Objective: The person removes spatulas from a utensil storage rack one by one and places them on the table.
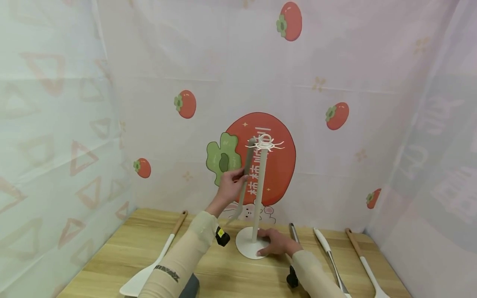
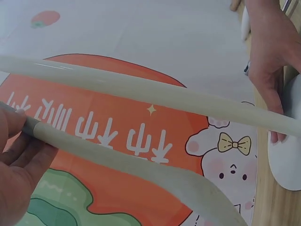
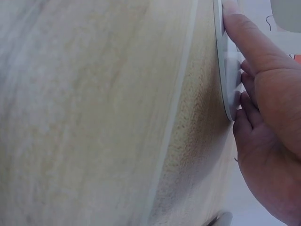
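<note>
A white utensil stand has a round base (image 1: 246,248), a tall pole (image 1: 259,194) and a ring of hooks (image 1: 265,144) on top. My left hand (image 1: 237,179) pinches the grey handle of a long utensil (image 1: 246,167), whose top end is up at the hooks; its pale head (image 1: 232,216) hangs below my hand. In the left wrist view my fingers (image 2: 16,157) hold that handle (image 2: 117,157) beside the pole (image 2: 164,94). My right hand (image 1: 276,243) lies flat on the base, fingers straight, pressing its rim (image 3: 225,75).
On the wooden table (image 1: 112,256) lies a white spatula with a wooden handle (image 1: 158,258) at the left. To the right of the stand lie a dark-handled utensil (image 1: 293,232), a white-handled one (image 1: 327,251) and a wooden-handled one (image 1: 362,258). Printed cloth walls close in three sides.
</note>
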Tool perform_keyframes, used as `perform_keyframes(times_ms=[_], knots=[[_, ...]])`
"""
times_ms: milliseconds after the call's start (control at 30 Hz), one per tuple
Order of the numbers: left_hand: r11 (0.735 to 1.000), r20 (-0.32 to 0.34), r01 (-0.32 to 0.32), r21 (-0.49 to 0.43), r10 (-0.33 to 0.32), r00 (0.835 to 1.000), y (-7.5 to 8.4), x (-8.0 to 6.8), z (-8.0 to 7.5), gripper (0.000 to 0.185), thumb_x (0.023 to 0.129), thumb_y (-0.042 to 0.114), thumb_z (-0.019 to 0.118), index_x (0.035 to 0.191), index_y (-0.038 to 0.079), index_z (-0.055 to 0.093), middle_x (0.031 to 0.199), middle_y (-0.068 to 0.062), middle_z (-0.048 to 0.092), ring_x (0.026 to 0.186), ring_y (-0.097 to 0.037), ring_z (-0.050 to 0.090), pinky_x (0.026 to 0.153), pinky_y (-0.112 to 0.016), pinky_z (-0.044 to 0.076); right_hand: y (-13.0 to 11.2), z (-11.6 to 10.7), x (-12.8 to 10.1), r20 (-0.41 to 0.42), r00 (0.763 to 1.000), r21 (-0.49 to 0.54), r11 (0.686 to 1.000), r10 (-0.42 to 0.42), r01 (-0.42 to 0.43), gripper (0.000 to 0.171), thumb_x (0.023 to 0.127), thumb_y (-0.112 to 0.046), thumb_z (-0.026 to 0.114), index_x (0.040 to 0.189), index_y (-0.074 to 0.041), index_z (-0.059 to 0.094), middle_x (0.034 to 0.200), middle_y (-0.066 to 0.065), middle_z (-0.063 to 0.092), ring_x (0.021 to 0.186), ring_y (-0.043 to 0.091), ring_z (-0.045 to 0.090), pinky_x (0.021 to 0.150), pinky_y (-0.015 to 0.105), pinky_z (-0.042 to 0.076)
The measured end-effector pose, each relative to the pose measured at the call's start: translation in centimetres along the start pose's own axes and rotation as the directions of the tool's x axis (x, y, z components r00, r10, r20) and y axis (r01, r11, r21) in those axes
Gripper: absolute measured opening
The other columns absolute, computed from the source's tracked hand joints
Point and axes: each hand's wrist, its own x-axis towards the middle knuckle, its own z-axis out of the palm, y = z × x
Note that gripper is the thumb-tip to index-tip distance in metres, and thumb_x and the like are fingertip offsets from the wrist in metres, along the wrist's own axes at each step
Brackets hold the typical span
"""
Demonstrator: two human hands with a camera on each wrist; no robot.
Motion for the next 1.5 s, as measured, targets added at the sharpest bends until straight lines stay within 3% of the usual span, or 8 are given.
perform_keyframes(times_ms=[533, 833, 1000, 1233, 1500], knots=[[0.997, -0.135, -0.031, 0.07, 0.04, 0.99, 0.2, -1.2, -0.7, 0.032, 0.099, 0.008, 0.066, 0.13, -0.002, 0.067, 0.115, -0.019, 0.074, 0.099, -0.03, 0.071, 0.083, -0.038, 0.06, -0.2, 0.4, -0.1, 0.004, 1.0, 0.004, 1.0, -0.019, 0.019, 0.067, 0.081, -0.032, 0.087, 0.14, -0.01, 0.062, 0.145, 0.011, 0.06, 0.135, 0.038, 0.05, 0.111, 0.06, 0.037], [0.997, -0.165, -0.075, 0.032, 0.079, 0.983, 0.5, -1.2, -1.2, 0.032, 0.098, 0.008, 0.067, 0.13, 0.002, 0.068, 0.115, -0.021, 0.073, 0.099, -0.033, 0.071, 0.083, -0.041, 0.06, 0.3, 0.2, 0.2, -0.003, 1.0, -0.008, 1.0, -0.006, 0.006, 0.069, 0.082, -0.035, 0.086, 0.14, -0.01, 0.062, 0.145, 0.011, 0.059, 0.136, 0.037, 0.049, 0.111, 0.059, 0.038], [0.997, -0.192, -0.07, 0.034, 0.075, 0.978, 0.8, -1.4, -1.4, 0.034, 0.099, 0.011, 0.067, 0.131, 0.004, 0.067, 0.116, -0.016, 0.073, 0.101, -0.029, 0.071, 0.083, -0.036, 0.06, 0.3, 0.1, 0.2, -0.004, 1.0, 0.01, 1.0, -0.015, 0.015, 0.068, 0.082, -0.034, 0.086, 0.14, -0.009, 0.062, 0.143, 0.012, 0.06, 0.133, 0.037, 0.05, 0.11, 0.06, 0.038], [0.996, -0.261, -0.092, 0.006, 0.09, 0.961, 0.7, -1.7, -1.6, 0.033, 0.095, 0.007, 0.071, 0.127, -0.002, 0.068, 0.112, -0.02, 0.073, 0.096, -0.031, 0.073, 0.08, -0.028, 0.059, -0.1, 0.0, -0.1, -0.011, 1.0, 0.026, 0.999, 0.022, -0.022, 0.068, 0.082, -0.031, 0.087, 0.14, -0.009, 0.062, 0.142, 0.011, 0.061, 0.131, 0.036, 0.051, 0.109, 0.06, 0.038], [0.994, -0.329, -0.108, -0.011, 0.098, 0.939, 0.2, -2.0, -2.1, 0.032, 0.091, 0.004, 0.075, 0.122, -0.003, 0.071, 0.107, -0.022, 0.074, 0.09, -0.033, 0.074, 0.075, -0.023, 0.059, -0.5, -0.1, -0.2, -0.02, 1.0, 0.039, 0.999, -0.002, 0.003, 0.067, 0.081, -0.028, 0.087, 0.139, -0.007, 0.062, 0.141, 0.013, 0.062, 0.13, 0.039, 0.051, 0.109, 0.062, 0.037]])
